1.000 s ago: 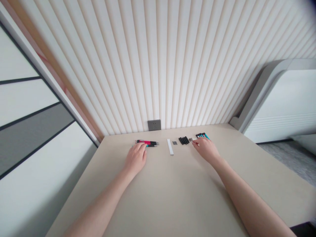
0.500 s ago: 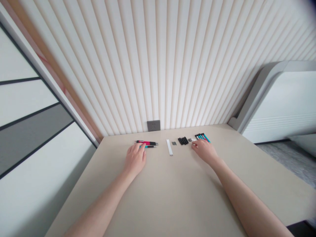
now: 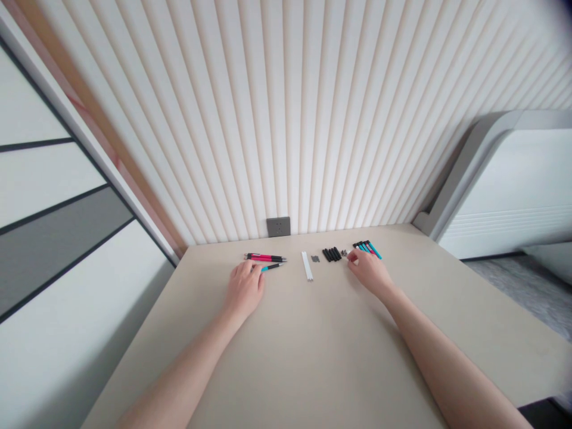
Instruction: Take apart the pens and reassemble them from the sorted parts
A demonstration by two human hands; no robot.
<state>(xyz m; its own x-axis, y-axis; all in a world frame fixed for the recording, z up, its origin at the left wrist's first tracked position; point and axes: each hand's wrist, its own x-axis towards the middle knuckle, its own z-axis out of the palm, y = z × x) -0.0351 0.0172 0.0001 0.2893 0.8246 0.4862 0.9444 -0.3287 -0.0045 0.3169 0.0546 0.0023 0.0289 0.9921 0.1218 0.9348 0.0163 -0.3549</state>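
My left hand [image 3: 243, 290] rests at the far left of the table, its fingers curled on a teal and black pen [image 3: 271, 267] whose tip points right. Just behind that pen lie red and black pens [image 3: 266, 258], side by side. My right hand [image 3: 369, 271] is at the small metal parts [image 3: 344, 253], fingers and thumb drawn together; whatever they pinch is hidden. Beyond its knuckles lie several teal and red pen barrels with black ends [image 3: 368, 248]. Several black grip sleeves [image 3: 331, 255] are lined up left of the right hand.
Thin white refill tubes [image 3: 307, 266] lie mid-table, with a small pile of grey springs or similar parts [image 3: 315, 259] beside them. The beige table [image 3: 304, 357] meets a ribbed white wall with a dark socket [image 3: 278, 226]. A white cabinet [image 3: 71, 333] stands at the left.
The teal pen has turned slightly and come toward me, away from the red pens, under my left hand. My right hand has barely shifted, its fingers rising a little.
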